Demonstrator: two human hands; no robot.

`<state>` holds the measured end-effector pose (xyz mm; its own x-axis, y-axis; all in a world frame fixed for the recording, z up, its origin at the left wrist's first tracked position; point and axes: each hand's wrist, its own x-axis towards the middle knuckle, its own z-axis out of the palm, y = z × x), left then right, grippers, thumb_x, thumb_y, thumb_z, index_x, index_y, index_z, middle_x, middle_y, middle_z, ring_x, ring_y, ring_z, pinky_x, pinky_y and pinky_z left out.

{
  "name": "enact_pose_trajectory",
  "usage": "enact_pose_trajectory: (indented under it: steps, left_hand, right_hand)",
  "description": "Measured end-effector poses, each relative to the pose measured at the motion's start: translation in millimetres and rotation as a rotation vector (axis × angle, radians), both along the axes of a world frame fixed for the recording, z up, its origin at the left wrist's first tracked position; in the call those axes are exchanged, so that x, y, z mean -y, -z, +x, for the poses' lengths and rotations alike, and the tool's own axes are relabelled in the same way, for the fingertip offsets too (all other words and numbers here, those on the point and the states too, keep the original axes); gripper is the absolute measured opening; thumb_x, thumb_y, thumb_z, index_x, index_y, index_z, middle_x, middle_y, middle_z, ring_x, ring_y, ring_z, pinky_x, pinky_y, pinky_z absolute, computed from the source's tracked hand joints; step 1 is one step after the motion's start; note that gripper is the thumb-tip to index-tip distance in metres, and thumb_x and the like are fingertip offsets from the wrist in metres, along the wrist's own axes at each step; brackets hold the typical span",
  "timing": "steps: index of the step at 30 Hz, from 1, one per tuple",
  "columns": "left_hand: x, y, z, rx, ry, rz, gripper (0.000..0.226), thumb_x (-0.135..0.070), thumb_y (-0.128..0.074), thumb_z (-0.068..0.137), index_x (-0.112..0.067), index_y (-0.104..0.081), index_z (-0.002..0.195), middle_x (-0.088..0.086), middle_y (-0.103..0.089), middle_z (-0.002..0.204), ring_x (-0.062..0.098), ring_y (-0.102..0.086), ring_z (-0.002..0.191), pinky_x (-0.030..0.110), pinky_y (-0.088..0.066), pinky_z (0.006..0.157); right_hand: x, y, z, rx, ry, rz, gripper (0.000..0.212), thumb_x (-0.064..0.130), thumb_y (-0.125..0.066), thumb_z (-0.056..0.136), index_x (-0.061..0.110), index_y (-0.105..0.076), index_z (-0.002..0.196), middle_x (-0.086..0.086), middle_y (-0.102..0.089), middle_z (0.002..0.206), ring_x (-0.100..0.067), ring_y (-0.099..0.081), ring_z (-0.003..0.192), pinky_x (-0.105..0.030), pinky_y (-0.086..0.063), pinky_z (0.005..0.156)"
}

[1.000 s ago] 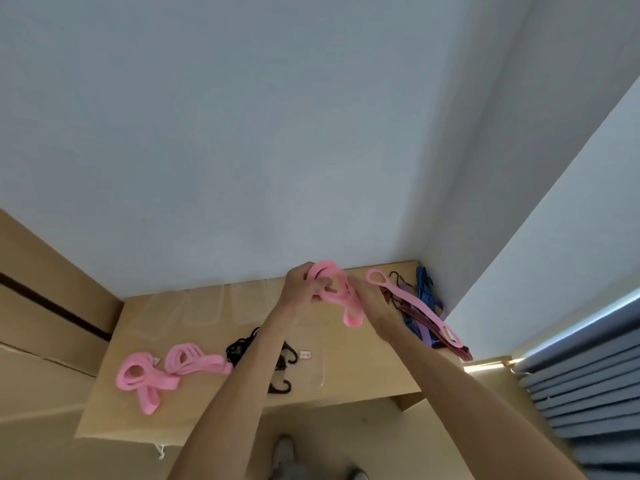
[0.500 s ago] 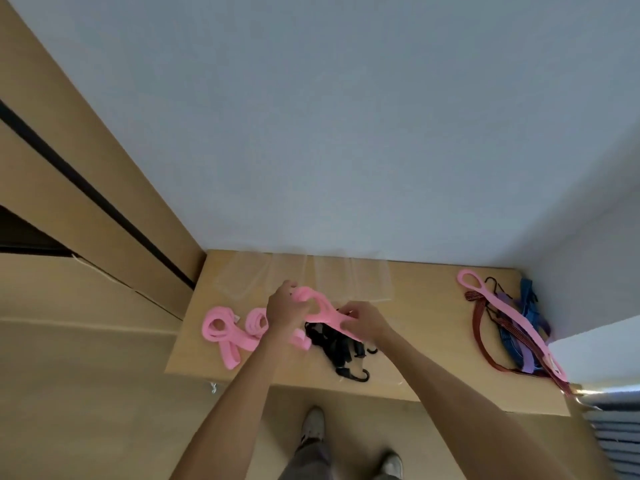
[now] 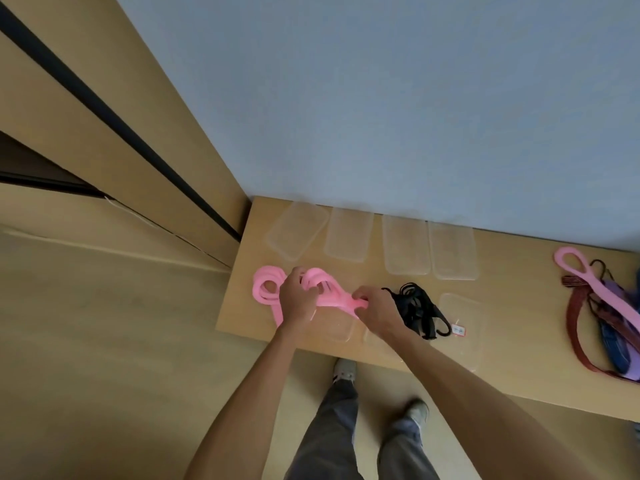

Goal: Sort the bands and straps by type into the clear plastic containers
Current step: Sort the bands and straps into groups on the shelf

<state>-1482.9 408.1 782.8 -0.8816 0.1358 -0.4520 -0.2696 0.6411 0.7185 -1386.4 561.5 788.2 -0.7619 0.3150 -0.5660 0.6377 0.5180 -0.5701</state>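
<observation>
Near the left end of the wooden surface [image 3: 239,306], your left hand [image 3: 297,301] and right hand [image 3: 375,311] both curl their fingers around a pink band [image 3: 332,297], stretched between them just above a clear container [image 3: 337,329] your hands mostly hide. More pink bands [image 3: 265,289] lie partly behind your left hand, a black strap tangle [image 3: 417,310] sits beside your right, and four clear lids or containers [image 3: 401,245] line the wall, hard to tell apart. At the right edge, a mixed pile of straps [image 3: 602,323] is cut off.

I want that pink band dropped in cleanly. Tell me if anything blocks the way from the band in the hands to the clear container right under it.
Nothing visible blocks it. The left hand and right hand hold the pink band just above the clear container. The black straps lie to its right, apart.
</observation>
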Motion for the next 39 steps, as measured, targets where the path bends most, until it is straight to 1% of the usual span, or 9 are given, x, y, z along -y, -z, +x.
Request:
enact_pose_trajectory:
  steps: [2, 7, 10, 14, 19, 25, 30, 34, 39]
  left_hand:
    - [0, 5, -7, -0.007, 0.007, 0.009, 0.04, 0.004, -0.057, 0.083, -0.012, -0.06, 0.12, 0.001, -0.062, 0.102, 0.027, -0.065, 0.094, 0.05, -0.059, 0.077]
    - [0, 17, -22, 0.084, 0.194, 0.0, 0.046, -0.003, -0.06, 0.091, -0.011, -0.054, 0.136, 0.01, -0.059, 0.131, 0.029, -0.064, 0.108, 0.049, -0.056, 0.088]
    - [0, 23, -20, 0.062, 0.318, -0.118, 0.04, -0.009, -0.058, 0.093, -0.008, -0.058, 0.134, 0.006, -0.051, 0.142, 0.025, -0.061, 0.113, 0.042, -0.051, 0.095]
    - [-12, 15, -16, -0.067, 0.296, -0.155, 0.037, -0.004, -0.055, 0.093, -0.007, -0.06, 0.13, 0.005, -0.055, 0.14, 0.024, -0.059, 0.118, 0.037, -0.047, 0.1]
    - [-65, -17, -6, -0.215, 0.416, 0.039, 0.039, -0.006, -0.055, 0.096, -0.008, -0.057, 0.135, 0.007, -0.061, 0.135, 0.022, -0.063, 0.116, 0.039, -0.051, 0.1]
    - [-172, -65, 25, -0.331, 0.595, 0.158, 0.038, -0.01, -0.052, 0.097, -0.01, -0.057, 0.135, 0.004, -0.062, 0.133, 0.016, -0.064, 0.104, 0.038, -0.054, 0.095]
    - [-271, -92, 80, -0.388, 0.728, 0.183, 0.037, -0.01, -0.051, 0.096, -0.012, -0.059, 0.132, 0.002, -0.063, 0.127, 0.016, -0.064, 0.1, 0.036, -0.051, 0.093]
    - [-349, -98, 139, -0.406, 0.806, 0.174, 0.038, -0.008, -0.053, 0.094, -0.01, -0.059, 0.131, 0.005, -0.064, 0.123, 0.02, -0.064, 0.102, 0.036, -0.049, 0.092]
    - [-440, -93, 212, -0.39, 0.867, 0.1, 0.041, -0.007, -0.057, 0.091, -0.009, -0.058, 0.132, 0.008, -0.062, 0.119, 0.024, -0.061, 0.105, 0.038, -0.048, 0.091]
  right_hand:
    - [2, 4, -9, 0.001, 0.004, 0.028, 0.036, -0.002, -0.057, 0.082, 0.012, -0.071, 0.112, -0.008, -0.07, 0.112, -0.025, -0.064, 0.1, -0.032, -0.049, 0.086]
    - [1, 12, -22, 0.108, -0.155, 0.085, 0.041, 0.002, -0.055, 0.087, 0.013, -0.065, 0.126, -0.01, -0.066, 0.124, -0.03, -0.062, 0.112, -0.038, -0.05, 0.094]
    - [-1, 11, -20, 0.127, -0.193, 0.124, 0.041, 0.004, -0.053, 0.09, 0.012, -0.064, 0.129, -0.007, -0.062, 0.13, -0.027, -0.059, 0.117, -0.036, -0.048, 0.099]
    - [-12, -3, -16, -0.015, -0.132, 0.228, 0.038, 0.005, -0.054, 0.086, 0.009, -0.068, 0.121, -0.005, -0.066, 0.119, -0.027, -0.056, 0.117, -0.034, -0.044, 0.096]
    - [-51, -32, -1, -0.125, 0.03, 0.428, 0.038, 0.009, -0.054, 0.09, 0.013, -0.065, 0.126, -0.002, -0.058, 0.139, -0.027, -0.032, 0.144, -0.041, -0.022, 0.115]
    - [-128, -73, 62, -0.224, 0.284, 0.475, 0.038, 0.004, -0.059, 0.084, 0.009, -0.066, 0.122, -0.007, -0.062, 0.131, -0.028, -0.048, 0.131, -0.041, -0.031, 0.111]
    - [-205, -92, 144, -0.237, 0.486, 0.438, 0.041, 0.001, -0.057, 0.086, 0.007, -0.063, 0.126, -0.008, -0.059, 0.132, -0.029, -0.053, 0.121, -0.036, -0.043, 0.099]
    - [-272, -96, 219, -0.206, 0.625, 0.437, 0.039, 0.003, -0.055, 0.09, 0.01, -0.061, 0.128, -0.007, -0.054, 0.137, -0.026, -0.052, 0.121, -0.037, -0.047, 0.101]
    - [-354, -90, 312, -0.18, 0.749, 0.436, 0.033, 0.001, -0.048, 0.09, 0.012, -0.065, 0.117, -0.005, -0.057, 0.119, -0.028, -0.056, 0.105, -0.038, -0.051, 0.082]
